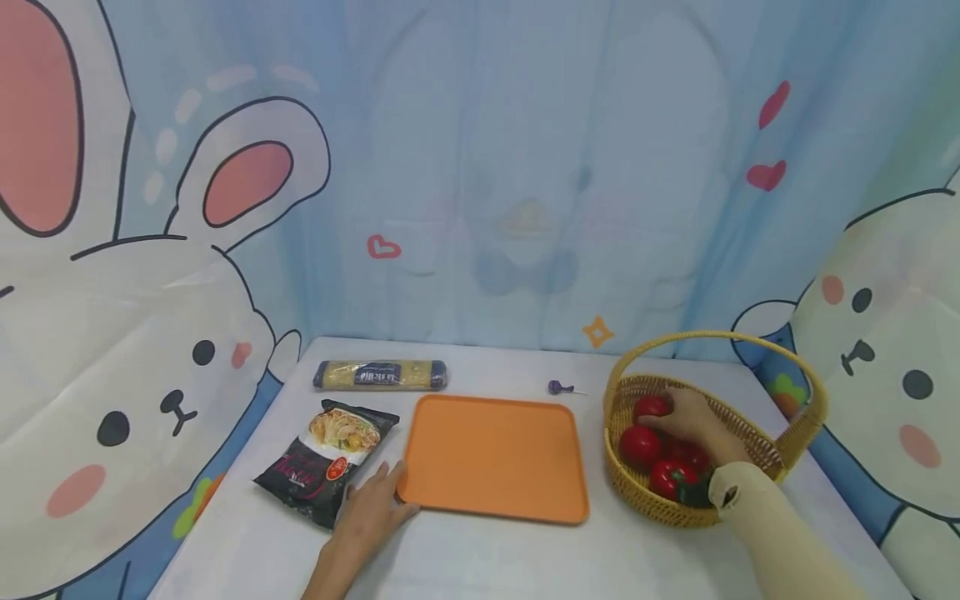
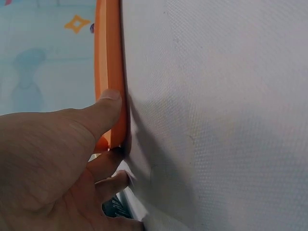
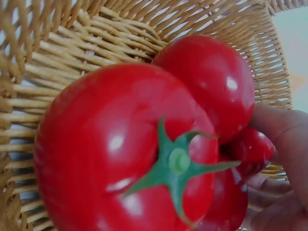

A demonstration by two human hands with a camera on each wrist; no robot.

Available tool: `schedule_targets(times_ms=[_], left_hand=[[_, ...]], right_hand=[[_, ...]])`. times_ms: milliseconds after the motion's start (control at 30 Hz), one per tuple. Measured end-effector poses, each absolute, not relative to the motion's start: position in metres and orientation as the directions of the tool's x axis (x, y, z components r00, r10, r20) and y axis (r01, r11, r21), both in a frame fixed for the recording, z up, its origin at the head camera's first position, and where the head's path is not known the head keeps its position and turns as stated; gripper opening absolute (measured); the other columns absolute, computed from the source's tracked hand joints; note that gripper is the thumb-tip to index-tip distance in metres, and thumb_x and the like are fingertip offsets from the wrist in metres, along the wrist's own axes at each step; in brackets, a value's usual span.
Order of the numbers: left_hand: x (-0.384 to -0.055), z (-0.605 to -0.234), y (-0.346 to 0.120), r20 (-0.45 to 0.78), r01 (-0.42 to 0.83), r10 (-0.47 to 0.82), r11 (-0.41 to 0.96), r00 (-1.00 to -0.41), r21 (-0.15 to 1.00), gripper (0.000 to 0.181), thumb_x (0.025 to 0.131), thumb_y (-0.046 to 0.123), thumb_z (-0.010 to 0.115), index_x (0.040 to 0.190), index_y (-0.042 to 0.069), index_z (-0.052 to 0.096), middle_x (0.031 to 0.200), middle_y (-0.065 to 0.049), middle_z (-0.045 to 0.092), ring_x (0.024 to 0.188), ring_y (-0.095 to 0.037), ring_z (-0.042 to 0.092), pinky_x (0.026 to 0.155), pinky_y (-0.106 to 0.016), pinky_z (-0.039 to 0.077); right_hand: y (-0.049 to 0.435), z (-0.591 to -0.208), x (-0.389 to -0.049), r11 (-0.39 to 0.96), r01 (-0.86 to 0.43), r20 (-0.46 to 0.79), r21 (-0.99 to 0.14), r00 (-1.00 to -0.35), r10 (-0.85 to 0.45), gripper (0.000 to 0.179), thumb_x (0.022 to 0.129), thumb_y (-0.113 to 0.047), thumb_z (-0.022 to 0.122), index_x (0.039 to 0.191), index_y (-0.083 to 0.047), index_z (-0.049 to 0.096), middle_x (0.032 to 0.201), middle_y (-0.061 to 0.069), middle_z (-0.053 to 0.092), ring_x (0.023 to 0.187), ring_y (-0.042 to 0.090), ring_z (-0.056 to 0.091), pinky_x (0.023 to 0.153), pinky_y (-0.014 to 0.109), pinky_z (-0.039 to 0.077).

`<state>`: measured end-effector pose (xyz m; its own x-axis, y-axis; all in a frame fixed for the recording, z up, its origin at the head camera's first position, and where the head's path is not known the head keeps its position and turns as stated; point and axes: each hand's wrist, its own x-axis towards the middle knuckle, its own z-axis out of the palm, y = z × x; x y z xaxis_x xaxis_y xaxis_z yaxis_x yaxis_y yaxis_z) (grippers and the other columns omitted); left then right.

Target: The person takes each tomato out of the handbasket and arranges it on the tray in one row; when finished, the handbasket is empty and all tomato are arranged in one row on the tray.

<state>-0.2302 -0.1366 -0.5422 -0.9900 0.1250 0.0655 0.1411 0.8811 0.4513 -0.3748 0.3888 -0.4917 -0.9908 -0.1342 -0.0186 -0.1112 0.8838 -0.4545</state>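
Note:
In the head view my left hand (image 1: 367, 512) is at the near left corner of an orange tray (image 1: 491, 458). Its thumb lies on the near rim and a finger meets the corner, pinching it, as the left wrist view shows. My right hand (image 1: 693, 425) reaches into a wicker basket (image 1: 660, 515) and grips a red tomato (image 1: 652, 406) at the back of the pile; its fingertips are partly hidden. Other red tomatoes (image 1: 640, 447) lie beside it. Up close in the right wrist view is a large tomato (image 3: 106, 120) with a green calyx.
Left of the tray lies a black food bag (image 1: 322, 462) with a noodle picture. Behind it is a long pack of pasta (image 1: 380, 375). A small purple lollipop (image 1: 557, 387) lies beyond the tray. The basket's tall handle (image 1: 705, 335) arches over the right arm.

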Motion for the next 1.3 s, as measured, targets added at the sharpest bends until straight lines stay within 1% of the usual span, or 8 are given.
schedule_targets(times_ms=[167, 267, 367, 467, 667, 867, 967, 1300], left_hand=[[-0.229, -0.541, -0.136, 0.059, 0.133, 0.12, 0.881, -0.991, 0.453, 0.069, 0.092, 0.031, 0.085, 0.148, 0.0, 0.06, 0.147, -0.031, 0.061, 0.141, -0.049, 0.056, 0.111, -0.084, 0.037], [-0.229, -0.541, -0.136, 0.064, 0.14, 0.125, 0.882, -0.99, 0.45, 0.068, 0.092, 0.031, 0.085, 0.148, 0.0, 0.06, 0.147, -0.031, 0.061, 0.141, -0.049, 0.056, 0.11, -0.084, 0.037], [-0.23, -0.542, -0.135, 0.059, 0.142, 0.13, 0.879, -0.99, 0.455, 0.069, 0.093, 0.031, 0.085, 0.149, 0.0, 0.059, 0.148, -0.03, 0.061, 0.142, -0.049, 0.055, 0.111, -0.084, 0.036], [-0.231, -0.542, -0.135, 0.047, 0.136, 0.129, 0.876, -0.991, 0.462, 0.07, 0.093, 0.032, 0.084, 0.15, 0.0, 0.058, 0.15, -0.029, 0.06, 0.144, -0.049, 0.054, 0.112, -0.084, 0.035], [-0.233, -0.543, -0.134, 0.032, 0.122, 0.121, 0.881, -0.992, 0.456, 0.07, 0.095, 0.032, 0.082, 0.152, 0.001, 0.057, 0.152, -0.028, 0.059, 0.146, -0.048, 0.052, 0.114, -0.084, 0.033], [-0.23, -0.541, -0.135, 0.044, 0.134, 0.129, 0.879, -0.991, 0.458, 0.07, 0.095, 0.031, 0.082, 0.151, 0.0, 0.056, 0.151, -0.028, 0.06, 0.146, -0.048, 0.052, 0.113, -0.085, 0.033], [-0.229, -0.541, -0.135, 0.063, 0.152, 0.139, 0.879, -0.988, 0.451, 0.07, 0.094, 0.031, 0.083, 0.15, -0.001, 0.057, 0.149, -0.029, 0.061, 0.144, -0.048, 0.053, 0.111, -0.086, 0.034], [-0.229, -0.541, -0.136, 0.057, 0.149, 0.139, 0.876, -0.989, 0.458, 0.07, 0.094, 0.03, 0.083, 0.15, -0.002, 0.057, 0.15, -0.03, 0.06, 0.144, -0.05, 0.053, 0.111, -0.087, 0.033]], right_hand=[[0.383, -0.485, -0.375, 0.885, -0.05, -0.069, -0.463, -0.993, -0.092, 0.075, 0.094, -0.035, 0.082, 0.128, 0.024, 0.052, 0.115, 0.039, 0.063, 0.108, 0.051, 0.065, 0.093, 0.065, 0.06], [0.381, -0.482, -0.374, 0.881, -0.027, -0.073, -0.472, -0.995, -0.07, 0.061, 0.093, -0.035, 0.083, 0.107, 0.017, 0.055, 0.095, 0.027, 0.06, 0.088, 0.038, 0.063, 0.076, 0.05, 0.061], [0.381, -0.481, -0.371, 0.875, -0.033, -0.056, -0.483, -0.996, -0.068, 0.049, 0.09, -0.032, 0.085, 0.093, 0.005, 0.054, 0.085, 0.014, 0.055, 0.079, 0.027, 0.055, 0.064, 0.039, 0.053], [0.384, -0.48, -0.369, 0.868, -0.04, -0.039, -0.494, -0.997, -0.068, 0.053, 0.088, -0.03, 0.087, 0.102, 0.009, 0.054, 0.092, 0.021, 0.059, 0.085, 0.034, 0.06, 0.07, 0.044, 0.057], [0.389, -0.473, -0.369, 0.849, 0.003, -0.086, -0.528, -0.995, -0.05, 0.086, 0.088, -0.03, 0.084, 0.136, 0.027, 0.042, 0.124, 0.046, 0.057, 0.11, 0.057, 0.064, 0.089, 0.067, 0.061], [0.386, -0.468, -0.366, 0.831, 0.047, -0.125, -0.554, -0.992, -0.028, 0.063, 0.088, -0.031, 0.083, 0.115, 0.021, 0.062, 0.099, 0.03, 0.069, 0.087, 0.038, 0.072, 0.072, 0.05, 0.065], [0.383, -0.463, -0.363, 0.825, 0.079, -0.146, -0.559, -0.989, -0.004, 0.059, 0.089, -0.033, 0.083, 0.11, 0.02, 0.066, 0.095, 0.025, 0.071, 0.086, 0.033, 0.071, 0.072, 0.046, 0.065], [0.382, -0.456, -0.359, 0.795, 0.144, -0.173, -0.589, -0.984, 0.051, 0.085, 0.089, -0.034, 0.083, 0.14, 0.024, 0.047, 0.126, 0.042, 0.061, 0.111, 0.049, 0.065, 0.089, 0.055, 0.063]])
